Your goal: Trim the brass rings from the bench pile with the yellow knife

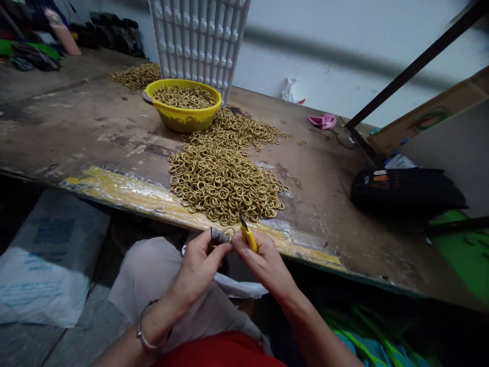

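Note:
At the table's front edge, my left hand (199, 262) pinches a brass-coloured ring (229, 230) between thumb and forefinger. A grey wrap (219, 236) covers a fingertip of that hand. My right hand (264, 259) is closed around a yellow utility knife (250, 239), its dark blade pointing up and away from me. The right fingertips meet the left ones at the ring; whether they grip it too is hidden. Just beyond both hands lies a large heap of similar rings (225, 178).
A yellow bowl (183, 120) full of rings stands behind the heap, before a grey plastic slatted panel (198, 46). A smaller ring pile (137, 76) lies further left. On the right are a black bag (405, 196), a pink cloth (323, 121) and a dark metal frame (412, 66).

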The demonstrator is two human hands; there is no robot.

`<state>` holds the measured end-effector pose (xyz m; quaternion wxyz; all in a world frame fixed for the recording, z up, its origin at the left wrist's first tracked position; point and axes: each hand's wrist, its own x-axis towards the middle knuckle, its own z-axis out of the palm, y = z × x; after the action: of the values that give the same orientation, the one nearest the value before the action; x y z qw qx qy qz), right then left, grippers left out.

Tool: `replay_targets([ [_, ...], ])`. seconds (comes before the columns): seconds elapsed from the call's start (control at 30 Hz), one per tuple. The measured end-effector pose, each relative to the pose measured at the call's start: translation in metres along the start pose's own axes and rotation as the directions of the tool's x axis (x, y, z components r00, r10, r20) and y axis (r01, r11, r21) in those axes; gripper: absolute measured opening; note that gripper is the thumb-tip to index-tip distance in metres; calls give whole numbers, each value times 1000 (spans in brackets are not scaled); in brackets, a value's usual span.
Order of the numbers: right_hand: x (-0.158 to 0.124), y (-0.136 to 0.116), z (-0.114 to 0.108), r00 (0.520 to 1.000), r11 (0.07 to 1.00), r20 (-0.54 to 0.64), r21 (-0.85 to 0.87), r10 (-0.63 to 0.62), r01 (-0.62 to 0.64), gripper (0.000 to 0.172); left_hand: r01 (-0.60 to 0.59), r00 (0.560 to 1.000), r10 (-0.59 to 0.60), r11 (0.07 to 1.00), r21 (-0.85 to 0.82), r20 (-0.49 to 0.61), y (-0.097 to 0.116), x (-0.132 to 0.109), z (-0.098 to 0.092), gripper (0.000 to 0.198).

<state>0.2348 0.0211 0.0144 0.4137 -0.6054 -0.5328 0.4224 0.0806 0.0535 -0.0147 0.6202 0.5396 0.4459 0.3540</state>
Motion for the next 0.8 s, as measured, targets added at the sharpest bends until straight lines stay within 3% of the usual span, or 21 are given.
replay_targets([
  [0.1, -3, 3, -3, 998, 998, -2, 0, -57, 57, 30, 169, 980, -128, 939, -299, 153, 5, -4, -5, 24],
  [0.2, -4, 7, -2, 997, 993, 69, 111, -32, 24, 30, 280, 949, -148, 798, -533, 278, 9, -11, -9, 31],
  [0.3, -5, 9, 6, 977, 940, 204, 318, 56, -121, 32, 360, 922, -160, 690, -629, 351, 10, -17, -11, 34],
  [0.37, -7, 8, 11, 969, 900, 231, 399, 90, -179, 31, 384, 911, -160, 662, -643, 380, 9, -18, -12, 32],
  [0.57, -11, 3, 13, 984, 960, 170, 264, 46, -91, 23, 395, 898, -157, 700, -595, 411, 4, -21, -20, 27],
  [0.8, -17, 1, 13, 992, 997, 114, 56, -58, 52, 18, 335, 919, -190, 838, -432, 344, 7, -21, -27, 27],
])
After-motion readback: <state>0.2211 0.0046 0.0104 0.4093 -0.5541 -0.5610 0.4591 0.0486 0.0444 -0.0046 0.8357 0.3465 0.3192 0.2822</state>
